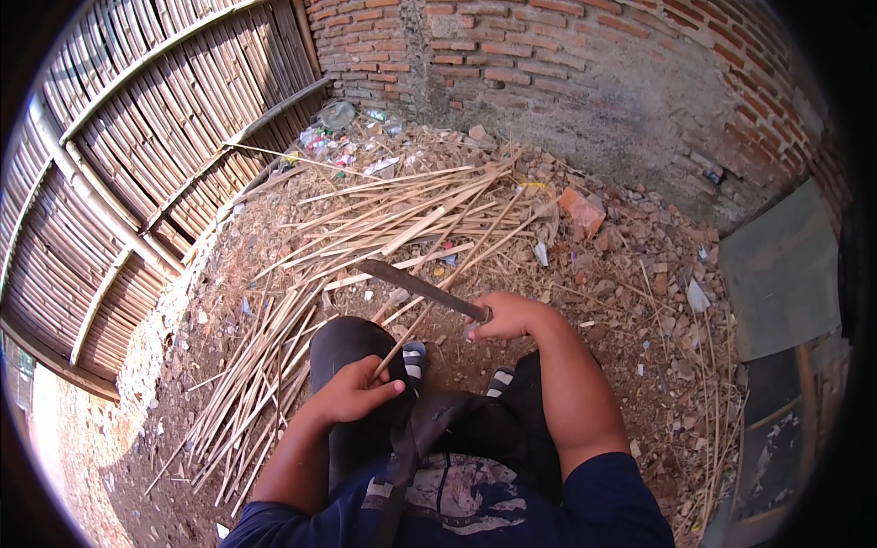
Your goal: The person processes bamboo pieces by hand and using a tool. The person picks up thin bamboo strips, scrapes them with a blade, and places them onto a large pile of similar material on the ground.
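Observation:
My right hand [504,316] is wrapped round the handle of a machete [416,284]. Its dark, worn blade points left and slightly away from me, above the ground. Beside my left knee, my left hand [364,389] is closed on one end of a thin bamboo strip [402,342]. This strip slants away to the right and meets the line of the blade; whether the two touch I cannot tell. Beyond the blade lies a loose heap of pale split bamboo strips [393,224], and more strips [247,411] spread along the ground to my left.
A bamboo fence [164,137] stands at the left, and a brick wall [566,82] curves across the far side. Rubble, a broken brick [582,212] and plastic litter [336,116] cover the dirt. Grey sheets [781,274] lean at the right.

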The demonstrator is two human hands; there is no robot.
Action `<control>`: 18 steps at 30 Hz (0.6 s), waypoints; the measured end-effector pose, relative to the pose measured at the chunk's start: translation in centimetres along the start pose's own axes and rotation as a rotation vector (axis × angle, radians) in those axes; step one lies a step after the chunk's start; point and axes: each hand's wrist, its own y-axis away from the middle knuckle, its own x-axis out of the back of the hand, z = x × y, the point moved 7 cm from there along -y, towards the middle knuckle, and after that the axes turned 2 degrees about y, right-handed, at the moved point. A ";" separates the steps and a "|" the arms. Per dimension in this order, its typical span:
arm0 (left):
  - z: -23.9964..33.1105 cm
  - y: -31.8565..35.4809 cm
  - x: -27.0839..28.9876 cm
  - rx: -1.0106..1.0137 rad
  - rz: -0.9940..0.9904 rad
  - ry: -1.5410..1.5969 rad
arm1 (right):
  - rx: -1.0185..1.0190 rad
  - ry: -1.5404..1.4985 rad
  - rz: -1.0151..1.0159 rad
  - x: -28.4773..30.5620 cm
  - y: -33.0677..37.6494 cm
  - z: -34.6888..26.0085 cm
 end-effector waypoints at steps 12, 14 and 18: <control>0.3 0.0 0.0 -0.005 -0.012 0.003 | 0.003 0.060 0.045 1.2 0.4 0.3; 0.2 0.0 0.0 -0.006 -0.011 0.009 | -0.032 0.049 0.066 1.7 1.0 -0.2; 0.3 0.0 0.0 0.019 -0.006 0.015 | 0.006 0.115 0.025 0.4 1.0 -2.2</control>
